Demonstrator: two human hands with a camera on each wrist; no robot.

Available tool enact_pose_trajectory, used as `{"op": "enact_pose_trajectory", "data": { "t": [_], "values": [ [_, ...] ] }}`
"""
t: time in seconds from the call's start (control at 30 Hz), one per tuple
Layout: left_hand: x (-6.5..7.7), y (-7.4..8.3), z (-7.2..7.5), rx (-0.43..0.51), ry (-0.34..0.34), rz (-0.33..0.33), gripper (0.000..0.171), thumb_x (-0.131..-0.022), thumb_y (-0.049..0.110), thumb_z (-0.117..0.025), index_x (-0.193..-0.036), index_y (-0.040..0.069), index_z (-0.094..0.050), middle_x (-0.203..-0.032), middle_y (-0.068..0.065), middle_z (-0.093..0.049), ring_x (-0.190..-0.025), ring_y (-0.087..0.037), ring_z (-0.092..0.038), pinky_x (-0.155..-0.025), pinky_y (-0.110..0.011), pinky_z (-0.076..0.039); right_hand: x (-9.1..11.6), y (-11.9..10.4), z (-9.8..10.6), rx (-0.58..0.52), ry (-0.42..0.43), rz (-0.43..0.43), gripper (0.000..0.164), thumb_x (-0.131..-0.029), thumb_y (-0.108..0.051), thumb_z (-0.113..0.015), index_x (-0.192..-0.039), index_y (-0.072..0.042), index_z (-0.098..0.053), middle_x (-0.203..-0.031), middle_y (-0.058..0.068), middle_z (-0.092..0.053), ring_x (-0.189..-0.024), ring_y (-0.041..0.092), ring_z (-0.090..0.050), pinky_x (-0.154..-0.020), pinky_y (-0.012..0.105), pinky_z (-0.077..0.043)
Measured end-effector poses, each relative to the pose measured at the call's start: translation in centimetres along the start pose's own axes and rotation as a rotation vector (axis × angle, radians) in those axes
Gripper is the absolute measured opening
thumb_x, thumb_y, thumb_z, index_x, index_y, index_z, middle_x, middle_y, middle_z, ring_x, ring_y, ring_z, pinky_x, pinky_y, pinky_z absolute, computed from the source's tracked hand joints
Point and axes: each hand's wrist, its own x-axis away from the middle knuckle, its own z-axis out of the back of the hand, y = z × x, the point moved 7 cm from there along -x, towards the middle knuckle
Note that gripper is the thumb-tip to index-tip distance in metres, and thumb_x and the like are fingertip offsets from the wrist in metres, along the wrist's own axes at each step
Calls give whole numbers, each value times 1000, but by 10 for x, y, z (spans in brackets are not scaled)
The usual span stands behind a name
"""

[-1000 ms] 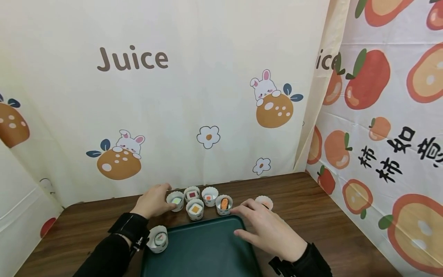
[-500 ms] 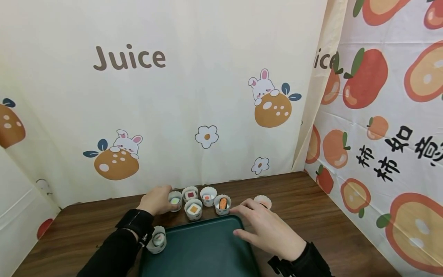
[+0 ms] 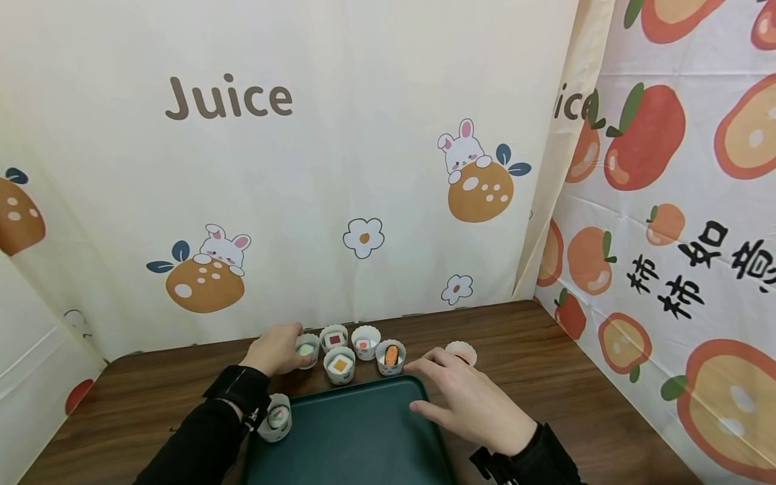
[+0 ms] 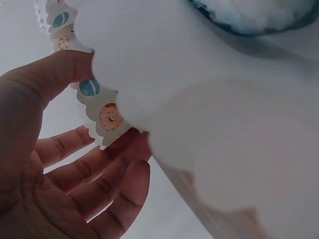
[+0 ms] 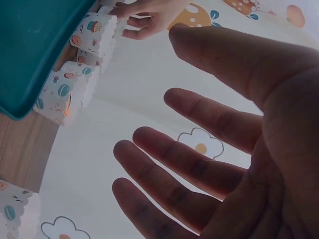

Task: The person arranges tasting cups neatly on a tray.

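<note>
At the back left of the cluster, my left hand [image 3: 275, 350] grips a scalloped paper baking cup [image 3: 308, 351] with a green-topped sushi piece in it. In the left wrist view, the thumb and fingertips pinch the wall of that cup [image 4: 110, 115], which is printed with doughnuts and macarons. Fingers spread, my right hand [image 3: 467, 401] hovers over the right back corner of the dark green tray [image 3: 345, 431] and holds nothing. Its index fingertip is close to a cup with orange-topped sushi [image 3: 391, 357]. Partly behind its knuckles is another cup [image 3: 463, 350].
Beside the held cup are cups with dark red [image 3: 334, 338], yellow [image 3: 339, 366] and orange-red [image 3: 366, 343] centred sushi. A cup with a round roll [image 3: 277, 417] is at the tray's left back corner. A printed curtain [image 3: 364, 168] hangs behind the wooden table [image 3: 545, 364].
My left hand has shifted slightly right with its cup, bringing it nearer to the cup with the dark red centre. My right hand has stayed in place.
</note>
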Motion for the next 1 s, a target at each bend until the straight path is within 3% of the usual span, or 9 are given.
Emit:
{"op": "enact_pose_trajectory", "data": {
  "t": [0.33, 0.5, 1.0],
  "values": [
    [3, 0, 4, 47, 1, -23, 55, -88, 25, -87, -129, -4, -65, -113, -18, -74, -92, -26, -66, -82, -48, -59, 0, 1, -1, -3, -12, -6, 44, -95, -30, -84, -135, -16, -71, -118, -1, -67, -99, 6, -52, -81, 21, -52],
    [3, -2, 9, 81, 10, -48, 51, -89, 22, -86, -125, -6, -65, -114, -21, -73, -95, -28, -66, -87, -50, -59, -2, 3, -4, -20, -37, -22, 45, -96, -31, -82, -136, -15, -70, -123, 2, -68, -102, 10, -60, -86, 24, -56],
    [18, -12, 32, 146, 90, -82, 50, -88, 26, -85, -123, -2, -61, -100, -18, -70, -84, -27, -62, -73, -40, -53, -3, 4, -4, -29, -43, -32, 45, -96, -31, -82, -137, -14, -70, -125, 3, -68, -100, 7, -58, -84, 23, -55]
  ]
}}
